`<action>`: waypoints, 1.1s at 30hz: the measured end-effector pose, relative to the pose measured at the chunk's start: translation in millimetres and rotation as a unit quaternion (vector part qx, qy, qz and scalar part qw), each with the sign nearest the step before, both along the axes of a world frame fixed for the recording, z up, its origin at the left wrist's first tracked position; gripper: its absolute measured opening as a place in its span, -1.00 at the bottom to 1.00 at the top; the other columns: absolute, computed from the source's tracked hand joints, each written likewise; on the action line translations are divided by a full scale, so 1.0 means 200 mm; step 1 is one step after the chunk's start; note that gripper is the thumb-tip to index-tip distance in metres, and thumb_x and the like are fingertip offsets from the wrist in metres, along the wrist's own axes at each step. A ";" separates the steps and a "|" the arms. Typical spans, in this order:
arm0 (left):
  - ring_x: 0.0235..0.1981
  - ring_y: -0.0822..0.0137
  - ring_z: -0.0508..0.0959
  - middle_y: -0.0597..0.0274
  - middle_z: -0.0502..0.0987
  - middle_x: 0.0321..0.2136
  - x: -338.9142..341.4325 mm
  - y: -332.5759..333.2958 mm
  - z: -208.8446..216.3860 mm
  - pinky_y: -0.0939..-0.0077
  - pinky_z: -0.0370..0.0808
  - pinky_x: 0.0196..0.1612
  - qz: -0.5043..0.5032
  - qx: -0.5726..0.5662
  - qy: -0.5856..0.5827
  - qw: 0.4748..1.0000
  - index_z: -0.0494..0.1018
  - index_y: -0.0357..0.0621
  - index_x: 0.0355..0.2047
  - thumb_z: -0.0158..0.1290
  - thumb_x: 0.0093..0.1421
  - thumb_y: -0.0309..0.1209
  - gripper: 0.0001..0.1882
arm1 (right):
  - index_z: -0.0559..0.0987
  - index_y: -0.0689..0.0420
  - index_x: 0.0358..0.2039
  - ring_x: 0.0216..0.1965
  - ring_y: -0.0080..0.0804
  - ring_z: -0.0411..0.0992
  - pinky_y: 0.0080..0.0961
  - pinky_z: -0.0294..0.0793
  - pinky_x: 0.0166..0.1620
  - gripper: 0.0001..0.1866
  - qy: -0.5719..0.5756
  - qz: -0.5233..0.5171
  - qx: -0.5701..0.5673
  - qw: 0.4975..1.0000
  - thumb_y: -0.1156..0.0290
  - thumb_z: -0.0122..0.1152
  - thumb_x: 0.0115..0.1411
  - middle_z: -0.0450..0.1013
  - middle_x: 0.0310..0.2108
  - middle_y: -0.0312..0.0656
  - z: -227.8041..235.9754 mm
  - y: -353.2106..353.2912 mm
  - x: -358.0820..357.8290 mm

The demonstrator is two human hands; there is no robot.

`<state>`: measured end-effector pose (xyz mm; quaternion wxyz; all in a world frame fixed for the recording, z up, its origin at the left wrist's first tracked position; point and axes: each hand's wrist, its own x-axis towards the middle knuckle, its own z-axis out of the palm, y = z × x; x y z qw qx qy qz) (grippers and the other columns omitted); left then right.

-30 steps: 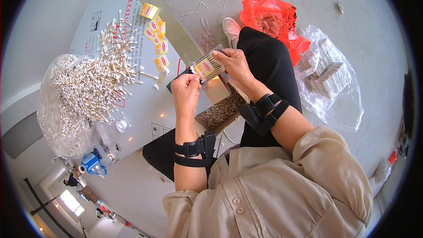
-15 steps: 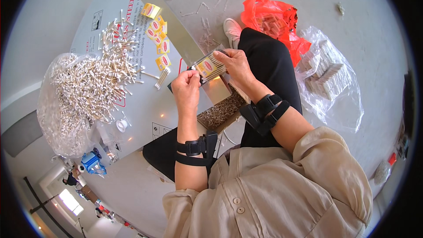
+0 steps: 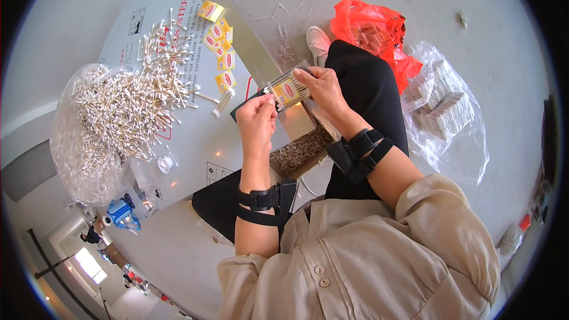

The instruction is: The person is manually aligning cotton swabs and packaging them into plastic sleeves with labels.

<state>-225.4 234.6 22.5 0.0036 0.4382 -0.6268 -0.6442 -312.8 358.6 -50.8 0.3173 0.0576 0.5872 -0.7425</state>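
Observation:
Both my hands hold a small flat pack of cotton swabs (image 3: 299, 90) with a yellow label card (image 3: 285, 93) inside it. My left hand (image 3: 256, 121) pinches its near left end, thumb against the fingers. At the opposite end, my right hand (image 3: 326, 92) grips it with the thumb on top. Just left of the pack, a few loose cotton swabs (image 3: 223, 102) lie together on the table (image 3: 195, 136). Yellow cards (image 3: 226, 59) are spread beyond them, and a yellow stack of cards (image 3: 211, 10) sits at the far end.
A big heap of cotton swabs (image 3: 127, 109) spills from a clear bag on the left. Below my hands stands an open box (image 3: 299, 151) of small brown pieces. Right of my leg lie a red bag (image 3: 370, 26) and a clear bag of white packs (image 3: 441, 104). Swabs litter the floor.
The view has shifted slightly, so the scene sits a little further right. Both hands keep hold of the swab pack, with only a slight shift of the left fingers at its end.

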 end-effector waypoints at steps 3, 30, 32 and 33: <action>-0.75 0.61 0.27 0.32 0.42 -0.65 0.01 -0.02 0.01 0.72 0.17 -0.74 0.045 0.086 0.012 0.995 0.53 -0.36 -0.30 0.07 0.23 -0.48 -0.85 | 0.62 0.33 -0.46 -0.58 -0.72 0.29 -0.60 0.29 -0.52 -0.74 -0.029 -0.019 -0.006 0.999 0.36 0.26 0.22 0.47 -0.58 -0.36 0.08 -0.01 0.00; -0.15 0.14 0.44 0.18 0.46 -0.26 0.22 -0.39 -0.14 0.27 0.44 -0.11 -0.050 -0.543 -0.031 0.838 0.53 -0.14 -0.27 0.24 -0.06 -0.59 -0.71 | 0.52 0.25 -0.27 -0.43 -0.31 0.42 -0.49 0.43 -0.32 -0.81 0.373 -0.145 0.199 0.895 0.52 0.30 0.09 0.43 -0.42 -0.16 0.13 0.03 -0.01; -0.17 0.17 0.45 0.19 0.46 -0.28 0.23 -0.43 -0.15 0.30 0.45 -0.13 -0.045 -0.541 -0.034 0.839 0.53 -0.14 -0.29 0.24 -0.06 -0.59 -0.73 | 0.53 0.22 -0.30 -0.42 -0.17 0.43 -0.43 0.44 -0.33 -0.84 0.463 -0.088 0.181 0.863 0.59 0.26 0.07 0.42 -0.42 -0.11 0.23 0.02 0.02; -0.19 0.18 0.45 0.22 0.47 -0.31 0.23 -0.45 -0.16 0.32 0.45 -0.14 -0.044 -0.518 -0.011 0.854 0.54 -0.13 -0.33 0.24 -0.06 -0.59 -0.76 | 0.54 0.21 -0.30 -0.41 -0.12 0.44 -0.39 0.45 -0.33 -0.84 0.477 -0.044 0.141 0.866 0.62 0.24 0.06 0.41 -0.42 -0.09 0.24 0.01 0.04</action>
